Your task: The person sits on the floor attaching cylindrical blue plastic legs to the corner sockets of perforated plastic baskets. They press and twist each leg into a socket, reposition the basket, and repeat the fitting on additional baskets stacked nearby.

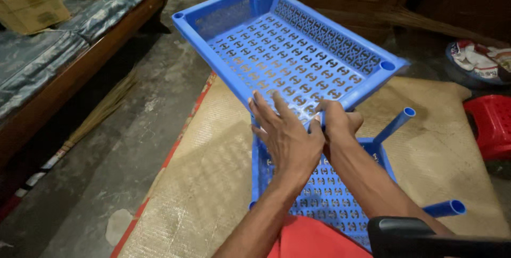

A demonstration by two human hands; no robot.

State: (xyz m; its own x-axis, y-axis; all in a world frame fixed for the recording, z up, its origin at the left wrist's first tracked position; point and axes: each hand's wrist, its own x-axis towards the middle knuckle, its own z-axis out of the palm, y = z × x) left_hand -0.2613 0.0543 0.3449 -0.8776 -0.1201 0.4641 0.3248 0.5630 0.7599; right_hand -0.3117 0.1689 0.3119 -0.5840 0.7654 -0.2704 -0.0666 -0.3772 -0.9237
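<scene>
A blue perforated plastic tray (298, 50) is tilted up in front of me, its near rim at my hands. My left hand (285, 133) lies flat with fingers spread against the tray's near edge. My right hand (336, 122) curls over that same rim and grips it. Below them a second blue perforated tray (324, 194) rests on the woven mat, with two blue tube legs (395, 125) (444, 208) sticking up from its right side.
A tan woven mat (213, 167) with a red border covers the concrete floor. A wooden bench with a grey cushion (48, 61) and a cardboard box (29, 2) stands left. A broom (98, 114) lies beside it. A red stool (492, 125) sits right.
</scene>
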